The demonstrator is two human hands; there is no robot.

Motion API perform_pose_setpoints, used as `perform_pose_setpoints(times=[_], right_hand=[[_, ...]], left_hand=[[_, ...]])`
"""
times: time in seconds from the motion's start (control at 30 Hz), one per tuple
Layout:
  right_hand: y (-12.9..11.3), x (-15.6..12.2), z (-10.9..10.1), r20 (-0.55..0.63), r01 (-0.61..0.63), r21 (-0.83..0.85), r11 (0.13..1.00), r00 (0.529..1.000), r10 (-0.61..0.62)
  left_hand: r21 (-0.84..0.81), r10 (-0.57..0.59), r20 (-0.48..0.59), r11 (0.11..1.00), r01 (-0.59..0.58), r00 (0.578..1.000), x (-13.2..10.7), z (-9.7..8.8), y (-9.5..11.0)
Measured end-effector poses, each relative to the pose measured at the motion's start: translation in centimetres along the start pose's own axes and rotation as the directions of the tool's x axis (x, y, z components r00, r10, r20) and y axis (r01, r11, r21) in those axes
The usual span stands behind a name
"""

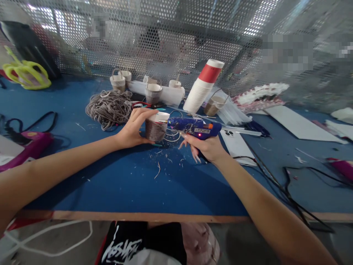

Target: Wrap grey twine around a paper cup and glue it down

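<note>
My left hand is closed round the left side of a paper cup, whose lower part is wrapped in grey-brown cord and whose white rim shows on top. In my right hand is a blue glue gun with a small red light lit. Its metal nozzle points left and lies at the cup's upper edge; whether it touches the cup I cannot tell. Loose cord curls just right of the cup. Behind my left hand lies a heap of grey cord.
Several cord-wrapped cups with handles, such as one cup, stand at the back. A leaning stack of white cups, a white phone and black cables are on the right. A perforated metal screen rises behind the blue table.
</note>
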State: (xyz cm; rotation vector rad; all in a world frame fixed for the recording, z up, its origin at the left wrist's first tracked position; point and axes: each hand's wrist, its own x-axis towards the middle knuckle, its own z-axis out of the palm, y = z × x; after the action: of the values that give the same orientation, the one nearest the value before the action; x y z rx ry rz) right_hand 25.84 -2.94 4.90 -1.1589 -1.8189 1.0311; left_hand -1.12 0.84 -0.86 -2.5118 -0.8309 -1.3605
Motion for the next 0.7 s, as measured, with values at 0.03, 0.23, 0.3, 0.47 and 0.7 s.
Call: perform_pose_setpoints(times=[0.03,0.23,0.3,0.47,0.7], right_hand=[[0.09,0.03,0.01,-0.006,-0.004,-0.019,1.0,1.0,0.003],[-0.24,-0.05,0.21,0.015,-0.02,-0.088,0.996,1.0,0.021],[-0.45,-0.12,0.32,0.005,-0.023,-0.096,0.995,1.0,0.024],[-0.67,-0.21,0.51,-0.006,-0.037,-0.095,0.995,0.999,0.036],[-0.3,-0.16,0.56,-0.026,-0.049,-0.084,0.995,0.999,0.047]], left_hand=[[0.004,-0.01,0.009,1.0,0.01,1.0,-0.04,-0.02,0.0],[0.006,-0.001,0.028,1.0,0.001,1.0,-0.05,-0.05,-0.03],[0.023,-0.001,0.024,1.0,0.001,1.0,0.01,-0.05,0.02],[0.03,0.033,0.011,0.999,-0.034,0.999,0.16,-0.13,0.12],[0.019,0.046,0.009,0.999,-0.046,0.999,0.25,-0.15,0.23]])
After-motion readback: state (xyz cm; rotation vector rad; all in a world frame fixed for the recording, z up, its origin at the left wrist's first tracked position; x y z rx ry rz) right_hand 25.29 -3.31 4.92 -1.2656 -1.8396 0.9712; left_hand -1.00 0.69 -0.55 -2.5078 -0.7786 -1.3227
